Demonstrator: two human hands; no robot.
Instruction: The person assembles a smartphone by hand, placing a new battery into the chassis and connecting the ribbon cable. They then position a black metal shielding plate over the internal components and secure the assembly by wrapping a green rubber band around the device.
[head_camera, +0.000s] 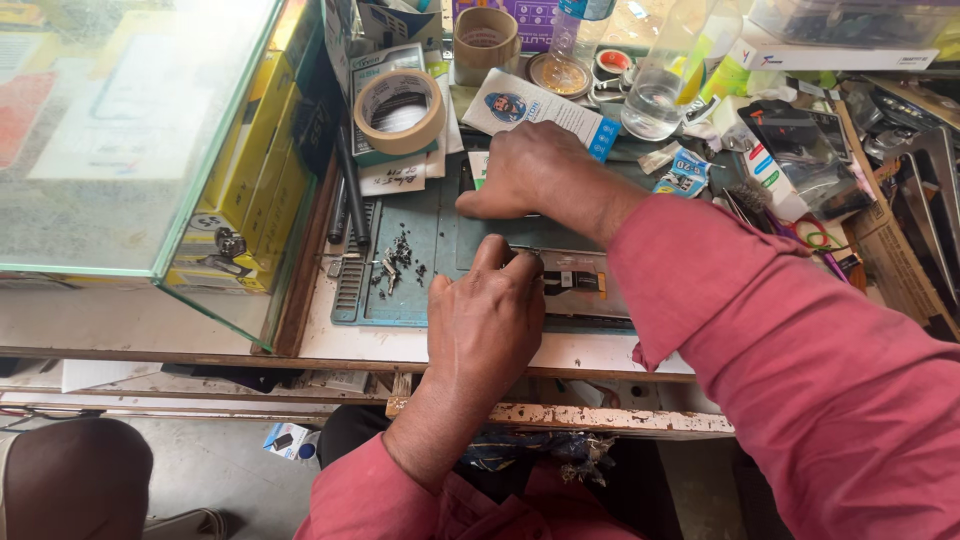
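We're over a cluttered repair worktop (440, 350), a blue-green rubber work mat (420, 240) at its centre. The dark opened phone (575, 285) lies on the mat, so disassembly looks underway; tiny black screws and bits (398, 262) are piled at nine o'clock. Left hand (485, 320) curls on the phone's edge, right hand (535, 170) presses flat at twelve. The clear plastic bottle (660, 85) holds little water.

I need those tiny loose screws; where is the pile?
The dark pile of tiny screws lies on the grey-green work mat's left part, just left of the left hand.
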